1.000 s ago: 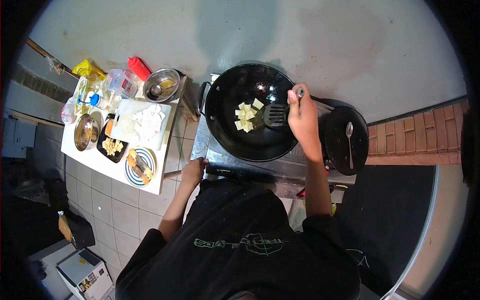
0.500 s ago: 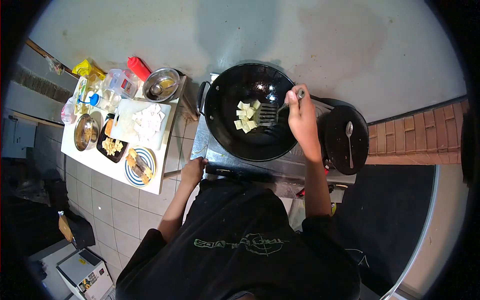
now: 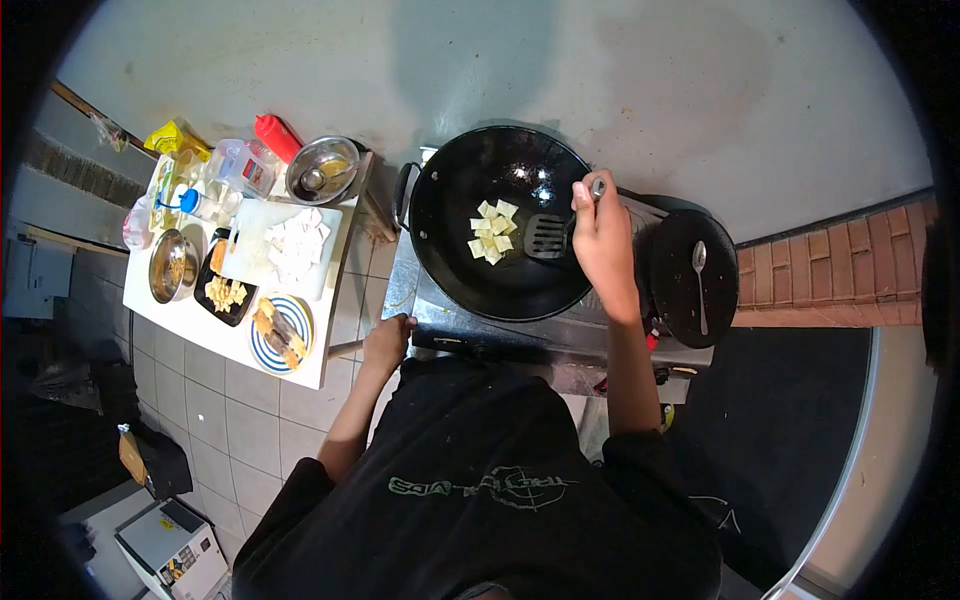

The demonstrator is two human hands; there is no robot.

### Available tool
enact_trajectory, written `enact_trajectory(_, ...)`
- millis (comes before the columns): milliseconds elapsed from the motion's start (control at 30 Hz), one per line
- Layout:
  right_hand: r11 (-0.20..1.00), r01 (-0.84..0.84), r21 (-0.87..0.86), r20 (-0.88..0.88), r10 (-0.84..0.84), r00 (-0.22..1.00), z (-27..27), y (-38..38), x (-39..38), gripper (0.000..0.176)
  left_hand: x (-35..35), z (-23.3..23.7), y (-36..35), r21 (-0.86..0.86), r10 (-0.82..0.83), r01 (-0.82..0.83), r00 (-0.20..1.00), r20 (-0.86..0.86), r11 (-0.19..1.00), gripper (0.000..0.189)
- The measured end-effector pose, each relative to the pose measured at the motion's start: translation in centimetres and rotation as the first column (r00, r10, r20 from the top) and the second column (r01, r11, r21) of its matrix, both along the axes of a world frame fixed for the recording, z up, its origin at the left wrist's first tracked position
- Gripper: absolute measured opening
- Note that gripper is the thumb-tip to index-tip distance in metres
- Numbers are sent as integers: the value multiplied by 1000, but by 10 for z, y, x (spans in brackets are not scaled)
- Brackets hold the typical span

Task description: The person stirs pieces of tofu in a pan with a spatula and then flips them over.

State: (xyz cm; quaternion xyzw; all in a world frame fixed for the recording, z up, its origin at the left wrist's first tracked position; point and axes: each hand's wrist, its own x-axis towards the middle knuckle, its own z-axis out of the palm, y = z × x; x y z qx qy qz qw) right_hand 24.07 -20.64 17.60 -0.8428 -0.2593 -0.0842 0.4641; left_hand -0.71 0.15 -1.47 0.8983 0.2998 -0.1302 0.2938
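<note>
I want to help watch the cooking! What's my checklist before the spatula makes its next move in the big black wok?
1. Right grip closed around the spatula handle: ok.
2. Spatula's slotted end inside the wok: ok, just right of the food.
3. Pale food pieces all inside the wok: ok, bunched near the middle.
4. Left grip away from the wok: ok, at the front edge of the stove.
5. Spoon out of the way: ok, lying on the round black pan or lid.
6. Flame under the wok: cannot tell, the wok hides it.
</note>
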Motion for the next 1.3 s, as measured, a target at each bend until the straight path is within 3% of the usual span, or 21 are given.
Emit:
enact_trajectory(100, 998, -55, -6, -28, 55, 998, -7, 0, 4, 20, -1, 1, 1, -11, -5, 6, 1000, 27, 1000, 40)
enact_trajectory(167, 988, -65, 143, 7, 65, 998, -10, 0, 6, 20, -1, 2, 1, -22, -18, 19, 999, 33, 1000, 40)
enact_trajectory(233, 991, -37, 132, -6, 39, 999, -8, -1, 5, 21, 1, -1, 2, -8, -13, 13, 1000, -8, 1000, 40)
enact_trajectory(300, 997, 2, -82, 36, 1, 999, -8, -1, 6, 22, 1, -2, 2, -3, -16, 16, 1000, -15, 1000, 41)
enact_trajectory(333, 997, 2, -81, 37, 1, 999, -8, -1, 6, 22, 1, -2, 2, 1, -15, 15, 1000, -22, 1000, 41)
enact_trajectory(400, 994, -47, 102, -21, 49, 999, -10, 0, 7, 23, 4, 0, 4, -11, -30, 29, 998, -48, 1000, 36)
enact_trajectory(533, 997, 11, 76, -47, -7, 999, -6, -2, 5, 23, 3, 4, 3, -24, -40, 39, 997, -63, 999, 33)
enact_trajectory(600, 995, -5, -98, -9, 4, 1000, -3, -2, 3, 24, 1, 0, 2, 1, -42, 42, 998, -40, 999, 37)
enact_trajectory(633, 995, -4, -97, -8, 3, 1000, -3, -1, 3, 24, 1, -2, 2, 26, -42, 42, 999, -16, 999, 42)
enact_trajectory(700, 996, -48, 70, -34, 51, 998, -4, 1, 3, 24, 1, -5, 4, 26, -43, 44, 999, -18, 999, 42)
enact_trajectory(833, 998, 22, 54, -51, -19, 999, -5, 0, 5, 24, 4, 1, 4, 6, -67, 68, 994, -85, 998, 35)
enact_trajectory(900, 994, 39, -99, 14, -38, 999, -6, -1, 6, 25, 3, -1, 5, -4, -66, 66, 995, -72, 998, 35)
enact_trajectory(1000, 999, -2, 53, -76, 6, 997, -4, 0, 5, 25, 2, 0, 5, -1, -64, 64, 996, -62, 998, 35)
enact_trajectory(1133, 997, 23, 77, -37, -20, 999, -6, -2, 5, 25, 2, 3, 3, -16, -30, 30, 998, -48, 999, 34)
enact_trajectory(1200, 997, 29, -73, -21, -30, 999, -3, 0, 2, 25, 1, 0, 2, -3, -30, 30, 999, -25, 1000, 37)
enact_trajectory(1300, 999, -45, 26, -86, 47, 995, -2, 1, 2, 25, 0, -1, 2, 13, -30, 30, 1000, -1, 999, 41)
